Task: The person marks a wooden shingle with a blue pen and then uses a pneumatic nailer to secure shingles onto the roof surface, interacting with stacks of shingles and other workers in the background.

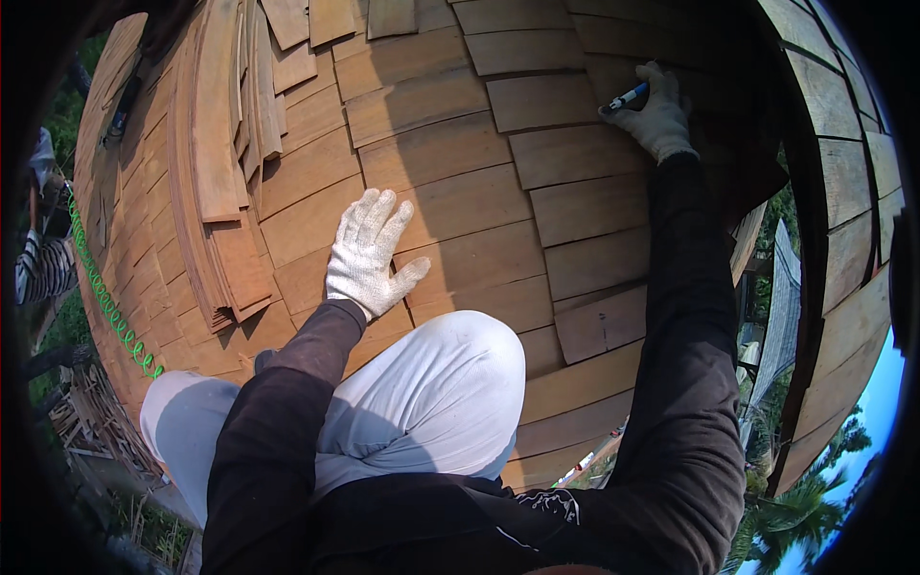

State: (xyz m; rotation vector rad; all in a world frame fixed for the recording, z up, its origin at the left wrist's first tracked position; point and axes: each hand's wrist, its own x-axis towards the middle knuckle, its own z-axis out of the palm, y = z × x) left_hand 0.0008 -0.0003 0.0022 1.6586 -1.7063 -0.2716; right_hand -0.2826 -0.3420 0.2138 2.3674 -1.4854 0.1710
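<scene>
Wooden shingles (450, 144) cover the whole sloping roof (575, 287), row over row, brown and flat. The roof is the biggest thing here, and the person kneels on it in pale trousers (441, 393) and a dark long-sleeved top (690, 383).

On the left side of the roof lies a loose stack of shingles (216, 144), long thin boards piled on each other and fanned out a bit. A green coiled hose (105, 297) runs down along the roof's left edge. Past that edge, part of another person in a striped sleeve (43, 268) shows. Far below on the right are green treetops (815, 498) and blue sky.

The left hand (369, 254) wears a white knit glove. It lies flat on a shingle just above the knee, palm down, with the fingers spread apart and holding nothing. The loose stack is near it, to its left.

The right hand (656, 115), also in a white glove, reaches far up the roof. Its fingers are closed around a blue and white marker pen (628, 97). The pen's tip points left and rests on a shingle.
</scene>
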